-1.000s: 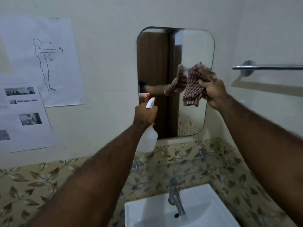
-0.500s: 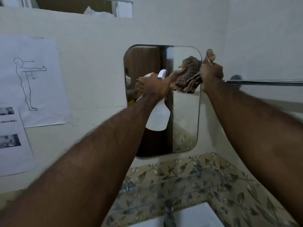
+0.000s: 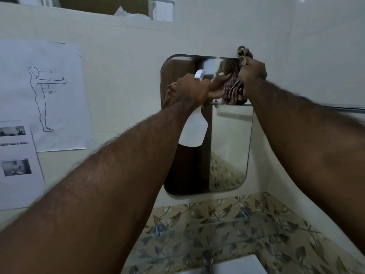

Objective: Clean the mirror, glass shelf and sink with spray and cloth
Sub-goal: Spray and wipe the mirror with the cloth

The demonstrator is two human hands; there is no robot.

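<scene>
While the right hand [image 3: 251, 73] clutches the cloth [image 3: 234, 89] at the mirror [image 3: 229, 139] top corner, the left hand [image 3: 192, 89] grips the spray bottle [image 3: 194, 129] — its base could knock the glass, or mist the cloth instead.

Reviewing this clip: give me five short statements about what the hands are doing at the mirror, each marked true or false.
1. The left hand holds a white spray bottle. True.
2. The right hand presses a checked cloth at the mirror's top right corner. True.
3. The cloth is wiping the sink. False: it is up at the mirror.
4. The bottle stands on the glass shelf. False: it is held up in front of the mirror.
5. Papers hang on the wall left of the mirror. True.
</scene>
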